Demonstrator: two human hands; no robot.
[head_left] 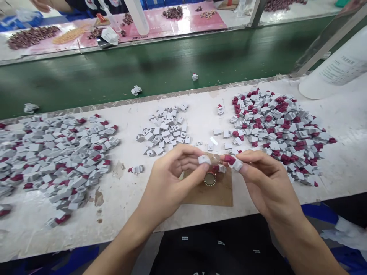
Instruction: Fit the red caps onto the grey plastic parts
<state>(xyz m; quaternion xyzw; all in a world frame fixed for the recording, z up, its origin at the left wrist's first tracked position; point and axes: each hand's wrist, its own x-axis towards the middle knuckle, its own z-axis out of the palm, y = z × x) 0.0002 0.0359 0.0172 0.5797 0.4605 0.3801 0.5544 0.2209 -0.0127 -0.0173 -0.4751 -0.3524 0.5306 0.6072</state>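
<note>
My left hand (pixel 174 177) pinches a small light grey plastic block (pixel 204 159) between thumb and fingers. Facing it, my right hand (pixel 265 181) grips a grey block with a dark red part (pixel 234 162) at one end, the red end turned toward my left hand. The two pieces are apart. Below them lies a brown board (pixel 210 196) bearing a round, bead-edged metal ring (pixel 210 179). Just behind the ring, another grey and red piece (pixel 221 169) shows between my hands. Part of the board is hidden by my left hand.
Grey and red pieces are heaped at left (pixel 65 160) and right (pixel 281 130); plain grey blocks (pixel 166 130) lie between. Beyond the table runs a green conveyor belt (pixel 163 68) with several pieces. A white bottle (pixel 335 65) stands at right. A person's hand (pixel 54 5) is across the belt.
</note>
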